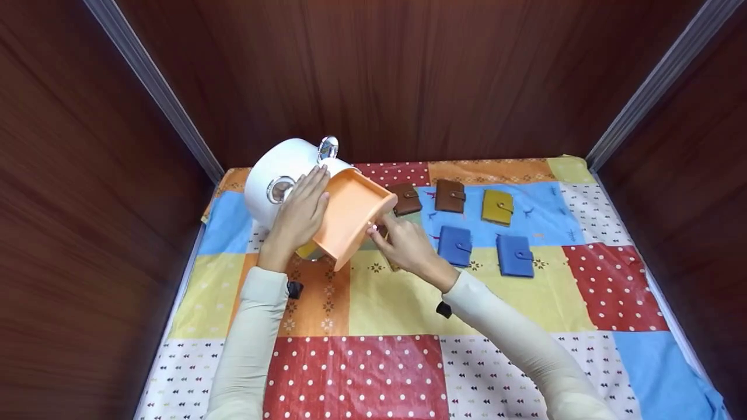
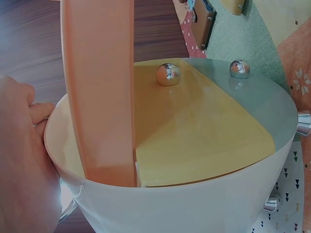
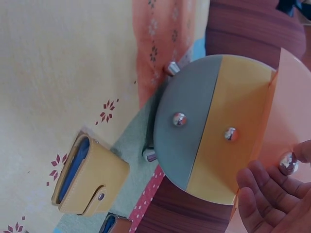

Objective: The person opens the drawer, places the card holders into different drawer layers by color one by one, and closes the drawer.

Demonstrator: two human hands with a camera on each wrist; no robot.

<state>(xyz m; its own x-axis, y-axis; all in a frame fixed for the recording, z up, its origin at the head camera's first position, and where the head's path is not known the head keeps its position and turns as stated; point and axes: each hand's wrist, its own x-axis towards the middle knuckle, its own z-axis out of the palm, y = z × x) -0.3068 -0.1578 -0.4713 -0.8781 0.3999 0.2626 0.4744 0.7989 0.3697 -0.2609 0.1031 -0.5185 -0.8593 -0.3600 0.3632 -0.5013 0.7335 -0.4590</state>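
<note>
A white round drawer box (image 1: pixel 274 175) lies tipped on a patchwork cloth (image 1: pixel 408 303), its round face showing a grey and a yellow drawer front (image 3: pixel 209 126) with chrome knobs. An orange drawer (image 1: pixel 350 219) is pulled far out of it. My left hand (image 1: pixel 300 210) rests flat on the white body (image 2: pixel 184 208) and the drawer's edge, fingers straight. My right hand (image 1: pixel 376 228) holds the orange drawer's front end, its fingers (image 3: pixel 257 194) and thumb curled about the chrome knob (image 3: pixel 287 162).
Two brown wallets (image 1: pixel 407 198) (image 1: pixel 450 195), a yellow one (image 1: pixel 497 206) and two blue ones (image 1: pixel 454 245) (image 1: pixel 515 255) lie in rows right of the box. Another yellow wallet (image 3: pixel 90 182) lies under my right wrist. Dark wooden walls close in the back and sides.
</note>
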